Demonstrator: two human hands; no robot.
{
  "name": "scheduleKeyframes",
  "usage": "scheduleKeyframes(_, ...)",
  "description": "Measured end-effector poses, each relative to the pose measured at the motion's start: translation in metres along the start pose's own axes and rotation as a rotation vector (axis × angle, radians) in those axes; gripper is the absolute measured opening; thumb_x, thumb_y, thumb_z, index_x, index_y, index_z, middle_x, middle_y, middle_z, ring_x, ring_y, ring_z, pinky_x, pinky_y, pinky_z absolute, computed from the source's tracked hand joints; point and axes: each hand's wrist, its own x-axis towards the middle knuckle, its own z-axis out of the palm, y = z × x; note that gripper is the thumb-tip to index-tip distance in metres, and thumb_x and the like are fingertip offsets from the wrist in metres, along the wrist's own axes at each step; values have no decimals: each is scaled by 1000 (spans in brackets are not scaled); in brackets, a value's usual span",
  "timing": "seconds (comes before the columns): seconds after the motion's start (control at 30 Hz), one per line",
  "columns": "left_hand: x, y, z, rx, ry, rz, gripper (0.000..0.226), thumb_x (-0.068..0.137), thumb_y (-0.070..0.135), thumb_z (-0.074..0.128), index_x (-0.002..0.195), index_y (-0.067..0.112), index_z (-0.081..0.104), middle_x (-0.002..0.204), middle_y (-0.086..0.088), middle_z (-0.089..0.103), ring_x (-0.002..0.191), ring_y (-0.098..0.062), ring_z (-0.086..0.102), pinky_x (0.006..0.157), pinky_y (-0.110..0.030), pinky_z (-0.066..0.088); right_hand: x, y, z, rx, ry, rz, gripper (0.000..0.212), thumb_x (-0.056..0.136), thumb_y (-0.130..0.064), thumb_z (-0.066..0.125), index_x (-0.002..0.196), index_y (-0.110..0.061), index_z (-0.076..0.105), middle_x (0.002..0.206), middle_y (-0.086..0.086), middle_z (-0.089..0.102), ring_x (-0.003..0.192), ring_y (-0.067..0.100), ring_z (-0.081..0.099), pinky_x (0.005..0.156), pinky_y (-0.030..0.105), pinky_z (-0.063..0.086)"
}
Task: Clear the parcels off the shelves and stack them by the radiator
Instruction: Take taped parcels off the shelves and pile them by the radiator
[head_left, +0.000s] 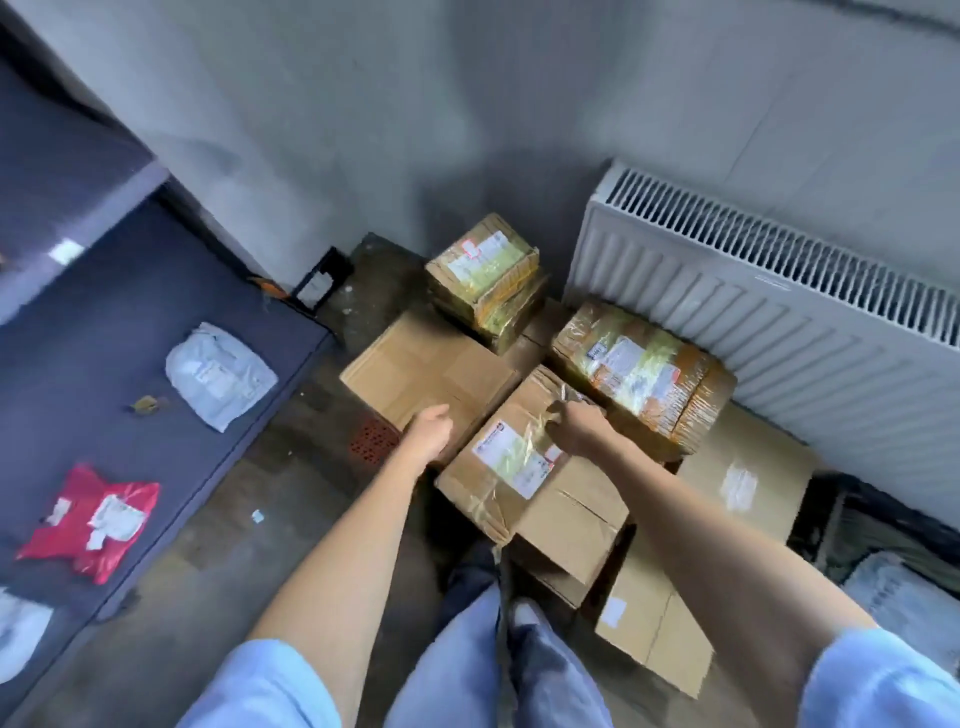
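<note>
Both hands down on the taped box (524, 467), which sits on top of the pile in front of the radiator (769, 332).

Right hand (579, 428): fingers curled, clenched on the clear tape on the box's top face, just past the white label (511, 457). Knuckles face the camera, so the fingertips themselves are hidden.

Left hand (428, 431): at the box's left edge, fingers loosely curled. Can't tell whether they grip the edge or only rest beside it; the hand blocks the contact.

Relative to the fingers:
- Flat box (415, 364) just beyond the left hand's fingers, lying on the floor, with the taped box overlapping its near right corner.
- Wrapped yellow-brown parcel (644, 374) just beyond the right hand's fingers, up against the radiator.
- Smaller yellow parcel (488, 275) farther out past both hands, near the wall corner, resting on the flat box's far edge.
- Large flat carton (743, 478) to the right of the right hand, under the wrapped parcel.
- Another carton (654, 618) nearer the body, below the right forearm.

Well to the left of the left hand, the dark shelf (78, 395) carries a grey mailer bag (221, 374) and a red mailer bag (91, 522). White bag at the lower-left frame edge, mostly cut off.
</note>
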Motion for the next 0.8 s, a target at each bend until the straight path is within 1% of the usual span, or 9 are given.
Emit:
scheduleKeyframes(0.13,-92,-32,-105,-21,161,6,43,98,12,35,141,15,42,86,-3,54,80,-19,50,71,-26,36,-68,-106,-11,-151,-36,-224,41,93,-19,43,131,-7,52,134,15,55,121,31,52,100,34,44)
scheduleKeyframes(0.2,-143,-58,-150,-76,231,-11,42,99,13,35,141,17,41,105,-6,57,89,-21,52,81,-28,39,-98,-165,-8,-277,-78,-331,41,95,-19,41,133,-7,51,136,13,53,124,30,51,100,30,42)
scheduleKeyframes(0.3,-220,-116,-214,-107,327,-53,42,100,18,35,141,20,38,141,-5,45,106,-20,51,97,-36,41,-149,-259,5,-400,-102,-517,38,96,-19,40,129,-4,55,133,15,55,125,30,50,95,28,40)
scheduleKeyframes(0.47,-348,-237,-309,-224,548,-118,27,100,23,37,125,22,48,131,-4,48,102,-17,50,72,-29,43,-253,-414,71,-449,-160,-803,38,96,-15,43,130,-4,54,137,14,52,128,27,47,103,30,37)
scheduleKeyframes(0.53,-397,-289,-340,-262,657,-143,18,99,21,40,103,24,57,118,-6,51,98,-17,50,63,-22,40,-298,-465,114,-469,-202,-918,39,96,-17,44,132,-4,52,140,14,49,125,24,47,101,29,37)
scheduleKeyframes(0.6,-443,-346,-367,-305,765,-150,22,98,20,44,113,20,60,113,-5,52,94,-17,51,60,-18,40,-342,-512,164,-513,-245,-1029,39,97,-17,44,132,-3,51,134,14,52,107,15,46,81,22,40)
scheduleKeyframes(0.67,-485,-401,-389,-321,782,-163,31,99,19,41,126,13,53,115,-5,52,88,-16,53,56,-17,42,-386,-555,215,-525,-306,-1109,39,97,-17,44,132,-1,51,114,5,52,97,11,38,62,13,32)
scheduleKeyframes(0.73,-526,-455,-409,-362,820,-210,15,96,22,45,102,18,58,99,-1,53,82,-16,53,55,-17,40,-429,-598,263,-537,-325,-1192,37,98,-18,43,129,-1,54,103,1,46,95,10,38,56,8,26)
scheduleKeyframes(0.8,-562,-505,-428,-438,880,-275,10,89,31,49,86,24,55,90,3,52,79,-17,54,64,-22,41,-469,-636,303,-517,-318,-1283,35,98,-17,42,121,2,59,102,9,57,89,13,45,51,8,29)
